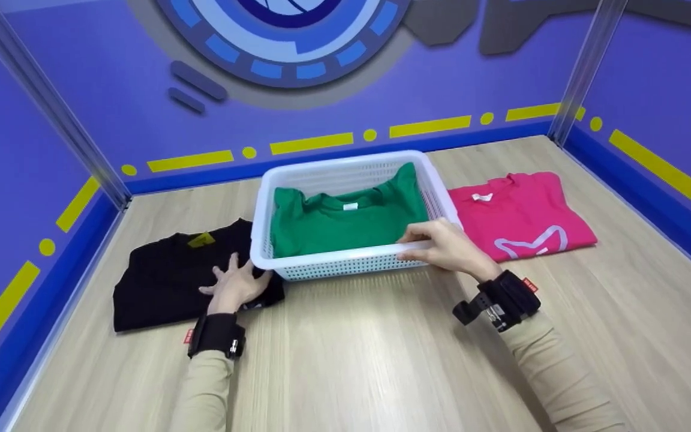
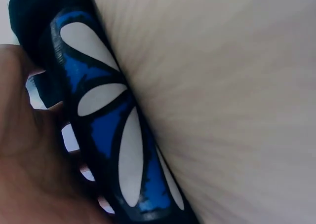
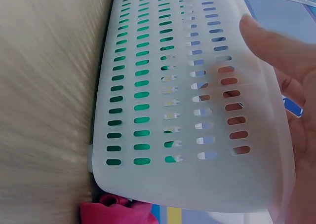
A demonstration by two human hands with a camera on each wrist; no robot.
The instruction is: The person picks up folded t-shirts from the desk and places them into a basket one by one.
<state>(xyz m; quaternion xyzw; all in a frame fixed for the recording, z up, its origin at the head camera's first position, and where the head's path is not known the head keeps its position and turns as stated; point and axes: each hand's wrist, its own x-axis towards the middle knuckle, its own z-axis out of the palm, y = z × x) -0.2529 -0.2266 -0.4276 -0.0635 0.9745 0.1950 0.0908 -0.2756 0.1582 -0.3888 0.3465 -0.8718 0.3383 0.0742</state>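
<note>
A white perforated basket (image 1: 345,264) stands at the back middle of the table with a folded green T-shirt (image 1: 351,225) inside. My right hand (image 1: 441,243) grips its front rim near the right corner, thumb outside and fingers over the inner side. In the right wrist view, the fingers show through the holes of the basket wall (image 3: 237,179). My left hand (image 1: 239,285) rests with spread fingers on a folded black T-shirt (image 1: 165,282) left of the basket. That shirt's blue and white print (image 2: 131,155) fills part of the left wrist view.
A folded pink T-shirt (image 1: 525,216) with a star outline lies right of the basket, close against it. Blue panels (image 1: 81,78) with yellow marks enclose the wooden table (image 1: 345,360) at the back and both sides.
</note>
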